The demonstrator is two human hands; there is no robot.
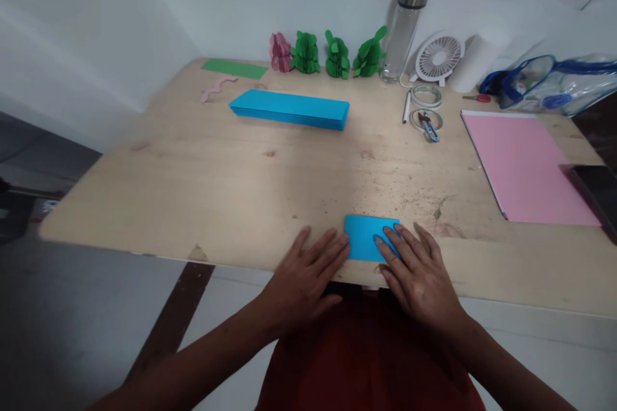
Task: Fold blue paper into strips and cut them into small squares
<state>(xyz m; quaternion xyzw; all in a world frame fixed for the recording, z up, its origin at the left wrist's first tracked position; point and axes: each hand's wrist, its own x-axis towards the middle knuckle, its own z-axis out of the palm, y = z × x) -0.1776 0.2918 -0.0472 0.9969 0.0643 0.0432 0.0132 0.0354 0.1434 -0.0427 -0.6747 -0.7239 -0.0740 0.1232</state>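
Blue paper rectangle lies flat near the front edge of the wooden table, between two hands. Leftmost, beyond them, sits a long blue stack. Next, the left hand has its fingers slightly spread (thumb well apart), tips at the rectangle's left edge. The right hand lays spread fingers over its right side. Farther right rests a pink sheet.

A dark red garment is worn, its cloth deepened almost to black by shadow at the top. The left forearm and right forearm are seen bare, as are the left hand and right hand.
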